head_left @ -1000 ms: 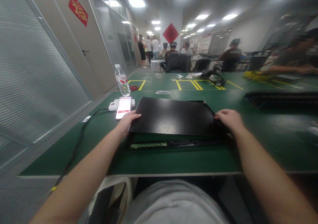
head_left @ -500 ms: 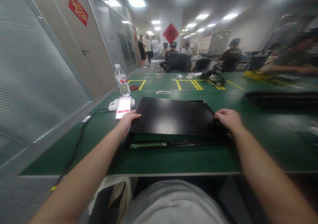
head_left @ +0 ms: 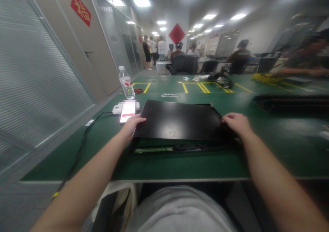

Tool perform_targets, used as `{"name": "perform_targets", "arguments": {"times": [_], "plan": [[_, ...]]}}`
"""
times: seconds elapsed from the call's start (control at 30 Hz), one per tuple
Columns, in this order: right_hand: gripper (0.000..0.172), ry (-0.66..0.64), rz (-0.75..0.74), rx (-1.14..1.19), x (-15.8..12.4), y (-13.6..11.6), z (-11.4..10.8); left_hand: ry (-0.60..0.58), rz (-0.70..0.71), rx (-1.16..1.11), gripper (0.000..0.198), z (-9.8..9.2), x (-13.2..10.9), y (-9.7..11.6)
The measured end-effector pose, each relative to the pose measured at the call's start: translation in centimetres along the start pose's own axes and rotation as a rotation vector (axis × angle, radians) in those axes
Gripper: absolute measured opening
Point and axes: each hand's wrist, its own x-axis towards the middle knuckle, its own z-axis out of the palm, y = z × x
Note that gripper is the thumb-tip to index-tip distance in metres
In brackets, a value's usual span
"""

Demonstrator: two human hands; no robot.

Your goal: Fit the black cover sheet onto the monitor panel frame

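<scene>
A glossy black screen panel (head_left: 177,120) lies tilted over a thin black frame (head_left: 203,147) on the green table. My left hand (head_left: 132,125) grips the panel's left edge, its thumb on top. At the right side, my right hand (head_left: 236,124) is closed with its fingertips on the frame's bar, close beside the panel's right edge. Below the panel's near edge, the frame's front bar shows with a green circuit strip (head_left: 154,150) at its left part. The panel hides most of the frame.
A phone (head_left: 128,111) rests against a white power strip (head_left: 117,108) with a black cable, near my left hand. A water bottle (head_left: 126,83) and red-handled scissors (head_left: 138,90) stand and lie behind. Dark stacked parts (head_left: 295,103) and a seated person are at right.
</scene>
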Motion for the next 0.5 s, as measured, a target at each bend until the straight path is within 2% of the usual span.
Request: {"name": "perform_targets", "arguments": {"times": [0.5], "plan": [[0.013,-0.026,0.04,0.049,0.18,0.02,-0.12,-0.021,0.011,-0.004,0.046,-0.06,-0.1,0.01]]}}
